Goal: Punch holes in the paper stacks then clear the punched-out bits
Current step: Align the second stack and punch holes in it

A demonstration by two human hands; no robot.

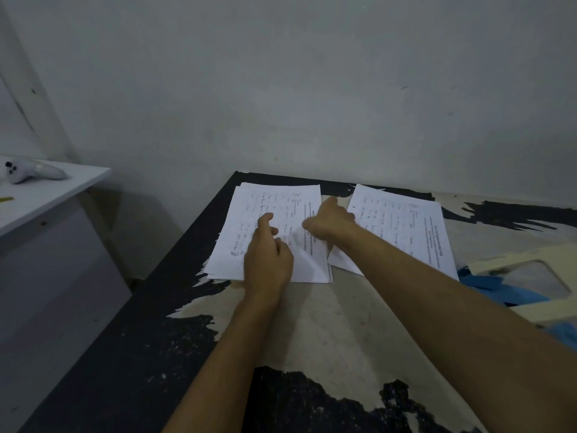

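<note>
A worn table (pixel 312 323), its dark coating peeled to pale patches, carried 2 paper stacks against a grey wall. The left stack (pixel 274 214) lay near the table's far left corner; the right stack (pixel 402 223) sat just beside it, slightly skewed. Both hands worked the left stack: the left hand (pixel 267 254) rested on it with fingers loosely curled, holding nothing visible, while the right hand (pixel 331 221) pressed half-closed at its right edge; whether it pinched a sheet could not be told. Squaring the edges flush before punching would likely keep the holes aligned. No punch was in view. Printed and handwritten lines covered the sheets, too small to read.
</note>
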